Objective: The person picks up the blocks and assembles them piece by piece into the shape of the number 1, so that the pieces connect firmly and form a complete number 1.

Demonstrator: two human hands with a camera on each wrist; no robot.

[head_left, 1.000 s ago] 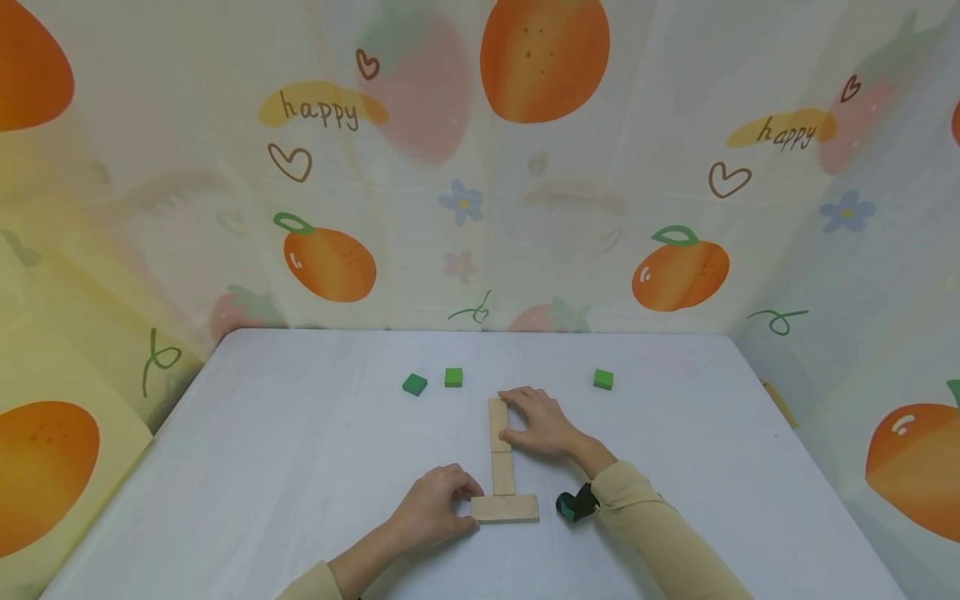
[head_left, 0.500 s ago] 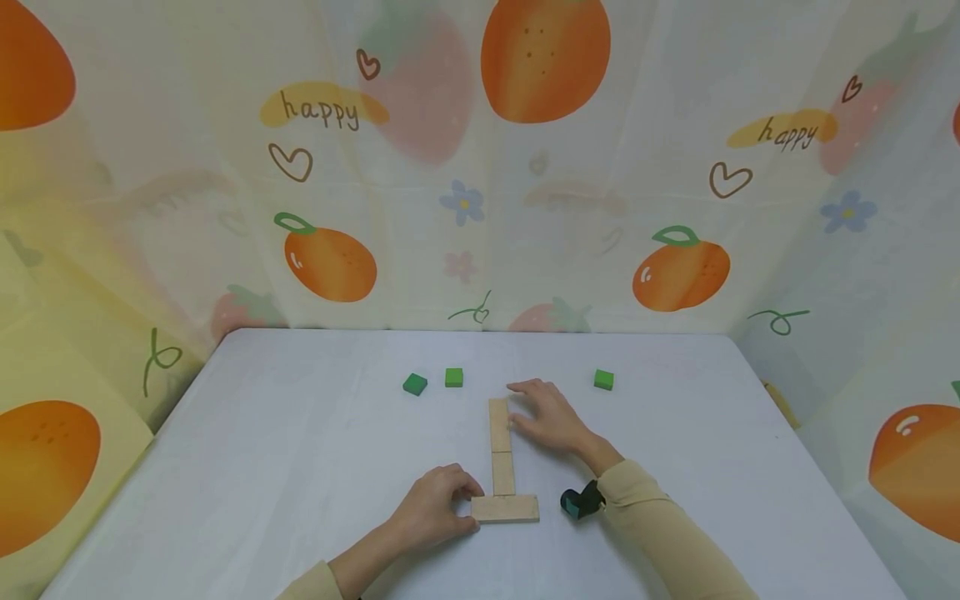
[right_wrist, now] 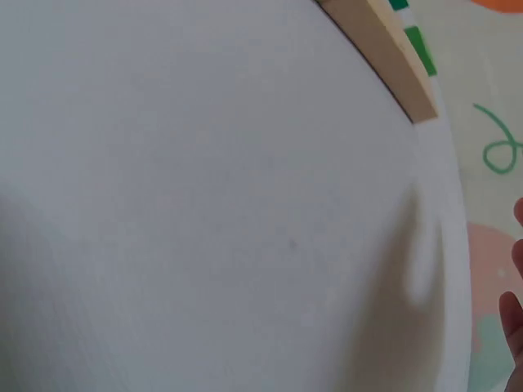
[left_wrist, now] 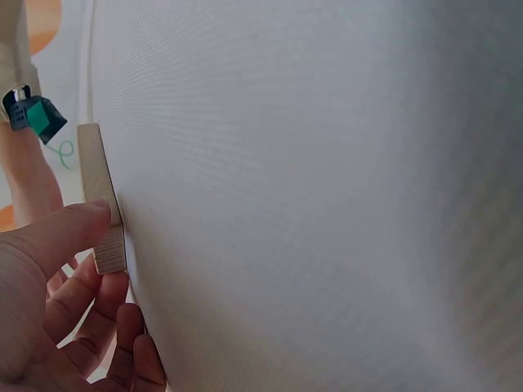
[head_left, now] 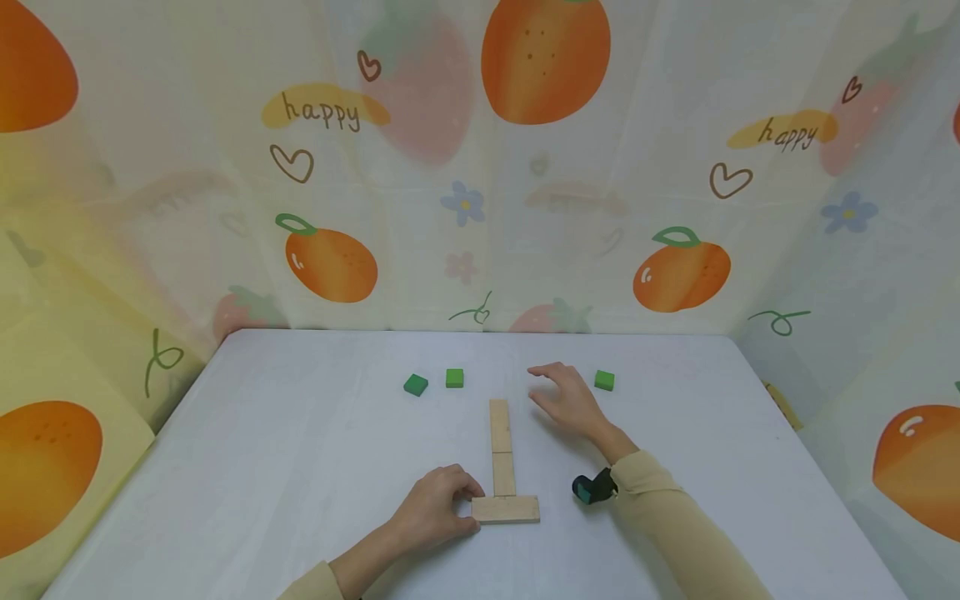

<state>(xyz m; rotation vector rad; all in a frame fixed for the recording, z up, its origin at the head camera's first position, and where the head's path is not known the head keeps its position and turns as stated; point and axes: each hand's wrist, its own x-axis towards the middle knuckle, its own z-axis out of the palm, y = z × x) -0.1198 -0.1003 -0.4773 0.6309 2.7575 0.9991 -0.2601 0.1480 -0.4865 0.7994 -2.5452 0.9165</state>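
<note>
A plain wooden block [head_left: 506,509] lies crosswise on the table, with two more wooden blocks end to end behind it: a near one [head_left: 503,474] and a far one [head_left: 499,426]. Together they form an upside-down T. My left hand [head_left: 433,510] pinches the crosswise block's left end between thumb and fingers; in the left wrist view the thumb [left_wrist: 69,233] presses on the block's face. To the right of the far block, my right hand [head_left: 572,404] is held apart from it, thumb and fingers spread with nothing between them. Only its fingertips show in the right wrist view.
Toward the back of the white table [head_left: 300,433] lie a dark green block [head_left: 416,384], a light green block [head_left: 454,378] and another light green block [head_left: 604,380] beyond my right hand. A fruit-patterned cloth [head_left: 480,250] hangs behind the table.
My right hand has let go of the far wooden block and moved right and back, toward the right-hand green block. My left hand and the wooden blocks stay in place.
</note>
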